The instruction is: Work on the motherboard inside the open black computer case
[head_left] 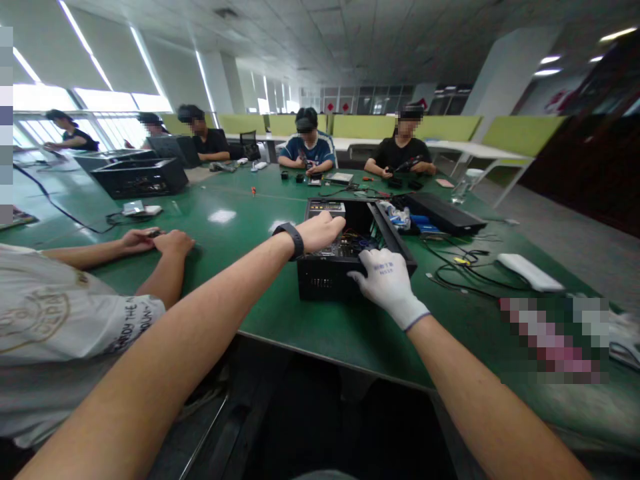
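Observation:
A black computer case (325, 283) lies on the green table in front of me with its upper side open. Inside it I see a power supply (327, 207) with a label, a circuit board and thin coloured wires. My left hand (321, 232), bare with a black band at the wrist, reaches over the left part of the case. Its fingers are curled together, and what they hold, if anything, is hidden. In a white glove, my right hand (386, 280) grips the near edge of the case, thumb on the outer face and fingers over the rim.
Right of the case lie black cables (450, 277), a white bar-shaped object (530, 272) and a flat black panel (445, 212). A clear jar (460, 190) stands behind. At left, a co-worker's hands (157, 240) rest on the table (270, 320). Several people sit farther off.

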A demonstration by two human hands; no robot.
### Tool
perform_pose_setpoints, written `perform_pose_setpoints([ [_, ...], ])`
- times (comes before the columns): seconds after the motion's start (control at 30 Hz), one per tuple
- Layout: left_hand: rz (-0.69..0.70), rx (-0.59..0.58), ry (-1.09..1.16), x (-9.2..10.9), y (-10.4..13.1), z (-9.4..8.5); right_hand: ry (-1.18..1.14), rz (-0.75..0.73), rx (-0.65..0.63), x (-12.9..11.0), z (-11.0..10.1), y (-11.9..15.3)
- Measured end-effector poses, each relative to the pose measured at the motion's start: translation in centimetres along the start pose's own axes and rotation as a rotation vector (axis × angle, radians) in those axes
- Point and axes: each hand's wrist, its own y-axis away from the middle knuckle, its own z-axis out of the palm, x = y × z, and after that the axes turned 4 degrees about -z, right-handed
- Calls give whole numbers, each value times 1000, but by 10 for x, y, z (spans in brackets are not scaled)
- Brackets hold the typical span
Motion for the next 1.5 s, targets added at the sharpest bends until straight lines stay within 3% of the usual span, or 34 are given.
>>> perform_pose_setpoints([
  [0.2,-96,159,343,-17,7,8,34,57,-78,28,35,-99],
  [0.33,-153,227,484,-28,12,20,44,88,-111,41,50,-149],
  [0.5,-138,204,509,-43,18,35,47,93,-123,49,64,-184],
  [0.67,-94,219,480,-52,14,46,47,87,-127,53,70,-193],
  [0.9,-9,335,477,-53,6,36,39,76,-114,41,62,-165],
  [1.13,5,370,254,-31,-4,12,13,39,-82,16,36,-89],
  [1.27,-30,271,67,-16,-12,13,9,2,-59,2,14,-36],
  [1.5,-45,-32,-216,1,-25,38,-6,-26,-35,-22,-19,39],
])
